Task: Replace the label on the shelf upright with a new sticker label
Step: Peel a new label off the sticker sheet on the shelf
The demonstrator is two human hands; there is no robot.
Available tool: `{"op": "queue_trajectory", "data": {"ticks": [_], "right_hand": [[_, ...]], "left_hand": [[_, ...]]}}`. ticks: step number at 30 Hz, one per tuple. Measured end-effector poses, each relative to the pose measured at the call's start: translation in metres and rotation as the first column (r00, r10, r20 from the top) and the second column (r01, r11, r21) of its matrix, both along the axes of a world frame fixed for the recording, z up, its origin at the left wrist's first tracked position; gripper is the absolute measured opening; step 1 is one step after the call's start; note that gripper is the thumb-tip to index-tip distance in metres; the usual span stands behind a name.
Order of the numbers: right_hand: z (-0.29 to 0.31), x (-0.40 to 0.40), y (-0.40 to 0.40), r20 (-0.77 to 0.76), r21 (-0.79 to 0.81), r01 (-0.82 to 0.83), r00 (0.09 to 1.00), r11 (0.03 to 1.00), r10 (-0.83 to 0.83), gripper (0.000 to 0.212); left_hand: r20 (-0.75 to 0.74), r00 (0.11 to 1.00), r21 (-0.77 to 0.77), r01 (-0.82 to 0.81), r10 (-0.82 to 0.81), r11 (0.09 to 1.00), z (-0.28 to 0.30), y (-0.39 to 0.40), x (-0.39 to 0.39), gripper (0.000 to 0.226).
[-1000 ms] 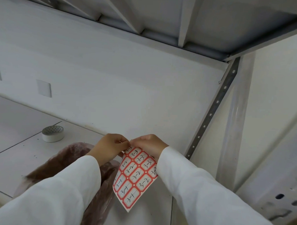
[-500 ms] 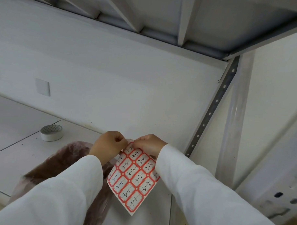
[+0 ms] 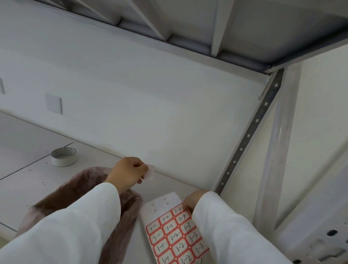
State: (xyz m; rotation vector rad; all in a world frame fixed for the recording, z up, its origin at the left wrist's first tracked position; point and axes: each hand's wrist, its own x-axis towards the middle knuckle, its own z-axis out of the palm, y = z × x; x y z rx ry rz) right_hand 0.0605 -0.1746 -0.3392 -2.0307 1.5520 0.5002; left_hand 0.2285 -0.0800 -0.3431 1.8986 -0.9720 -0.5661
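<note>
A grey metal shelf upright (image 3: 248,134) slants up at right. Below it, the right hand (image 3: 192,199) grips a sheet of red-bordered labels (image 3: 173,236) by its edge. The left hand (image 3: 126,173), raised above a bin bag (image 3: 84,190), pinches one small peeled sticker (image 3: 150,172).

The label sheet (image 3: 175,236) runs off the bottom edge; a sleeve hides most of the right hand (image 3: 190,200).

Matt paper sticker sheet (image 3: 175,236), perforated grey metal upright (image 3: 250,130), crinkled glossy plastic bin liner (image 3: 115,208).
</note>
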Motion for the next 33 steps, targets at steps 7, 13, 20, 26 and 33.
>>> {"op": "queue_trajectory", "data": {"ticks": [7,13,20,26,33], "right_hand": [[-0.014,0.002,0.003,0.193,-0.138,0.033,0.981,0.99,-0.006,0.051],[0.011,0.017,0.006,0.657,0.082,-0.133,0.752,0.988,0.047,0.041],[0.032,0.036,0.024,0.717,-0.06,-0.284,0.655,0.957,0.239,0.02],[0.043,0.039,0.031,0.737,-0.127,-0.257,0.622,0.958,0.264,0.009],[0.094,0.031,0.037,0.643,-0.216,-0.217,0.702,0.952,0.305,0.015]], "left_hand": [[-0.398,0.909,0.21,0.218,-0.12,0.953,0.003,0.002,-0.01,0.022],[-0.557,0.829,0.321,0.281,-0.06,0.904,0.003,0.004,-0.01,0.02],[-0.666,0.746,0.286,0.298,-0.034,0.911,0.01,0.012,-0.009,0.027],[-0.804,0.594,0.16,0.244,-0.016,0.956,0.014,0.023,-0.004,0.03],[-0.784,0.618,0.16,0.118,0.054,0.98,0.028,0.043,-0.006,0.028]]}}
